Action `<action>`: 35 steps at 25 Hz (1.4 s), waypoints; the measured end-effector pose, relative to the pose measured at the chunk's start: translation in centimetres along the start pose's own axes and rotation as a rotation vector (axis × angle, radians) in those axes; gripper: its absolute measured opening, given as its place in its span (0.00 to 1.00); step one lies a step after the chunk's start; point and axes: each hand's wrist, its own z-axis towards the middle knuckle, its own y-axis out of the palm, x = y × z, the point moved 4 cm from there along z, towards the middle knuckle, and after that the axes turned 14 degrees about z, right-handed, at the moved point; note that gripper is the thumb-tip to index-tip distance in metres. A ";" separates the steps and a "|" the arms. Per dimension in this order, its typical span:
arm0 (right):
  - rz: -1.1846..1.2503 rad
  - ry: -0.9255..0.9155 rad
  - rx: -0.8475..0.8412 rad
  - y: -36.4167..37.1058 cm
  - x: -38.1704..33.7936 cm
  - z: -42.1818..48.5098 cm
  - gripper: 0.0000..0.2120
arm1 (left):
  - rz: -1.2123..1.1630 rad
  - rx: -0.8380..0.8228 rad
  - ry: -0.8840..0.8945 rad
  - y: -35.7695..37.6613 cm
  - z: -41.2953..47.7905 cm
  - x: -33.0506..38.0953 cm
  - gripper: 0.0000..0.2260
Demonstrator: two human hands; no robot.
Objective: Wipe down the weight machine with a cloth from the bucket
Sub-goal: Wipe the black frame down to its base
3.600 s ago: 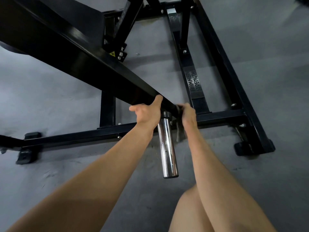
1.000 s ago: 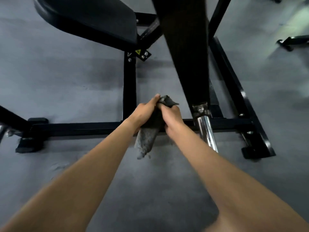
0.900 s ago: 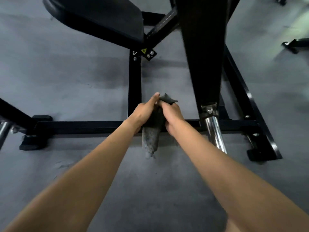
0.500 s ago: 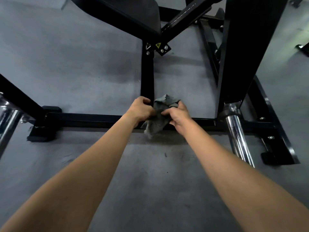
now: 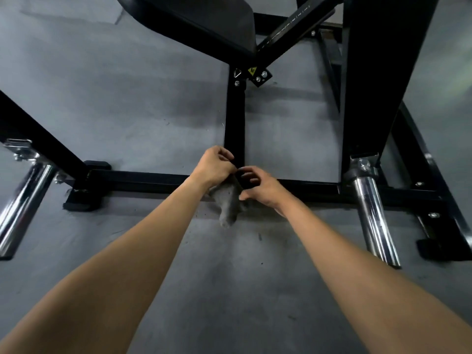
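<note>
Just beyond both hands, the weight machine lays its base crossbar left to right.
A centre rail leads straight away from the left hand, the nearer one to it; the grey cloth hangs bunched between and below the hands, its top gripped in the left, its side pinched by the right hand.

The left hand and right hand hold a grey cloth by the machine's crossbar.
</note>
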 end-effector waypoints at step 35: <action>-1.036 -0.124 0.324 -5.6 7.2 6.6 0.20 | 0.870 -0.140 0.236 10.7 1.6 -3.9 0.27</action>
